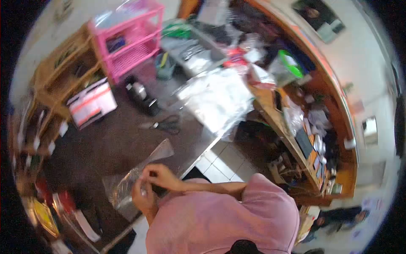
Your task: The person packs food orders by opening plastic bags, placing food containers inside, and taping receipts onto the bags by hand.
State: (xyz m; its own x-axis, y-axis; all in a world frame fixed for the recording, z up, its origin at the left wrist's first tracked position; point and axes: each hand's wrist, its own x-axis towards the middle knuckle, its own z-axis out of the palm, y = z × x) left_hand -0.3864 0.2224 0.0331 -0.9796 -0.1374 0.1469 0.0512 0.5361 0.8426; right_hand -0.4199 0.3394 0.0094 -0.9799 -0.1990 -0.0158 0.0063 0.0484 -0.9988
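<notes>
Near the table's front edge, my left hand (144,197) and my right hand (164,178) are close together with bent, pinching fingers. A crinkled clear plastic bag (120,192) lies at the fingertips, and both hands appear closed on its edge. Part of the plastic stretches away past my right hand over the dark tabletop. My fingers hide the exact grip, and the picture is blurred. Farther up the table lie black-handled scissors (167,125), apart from both hands.
On the dark table (84,148) are a black device (141,95), a printed box (92,103) and a stack of clear plastic sheets (218,97). A pink rack (131,46) and a wooden shelf (67,63) stand behind. A cluttered wooden counter (292,135) is on the right.
</notes>
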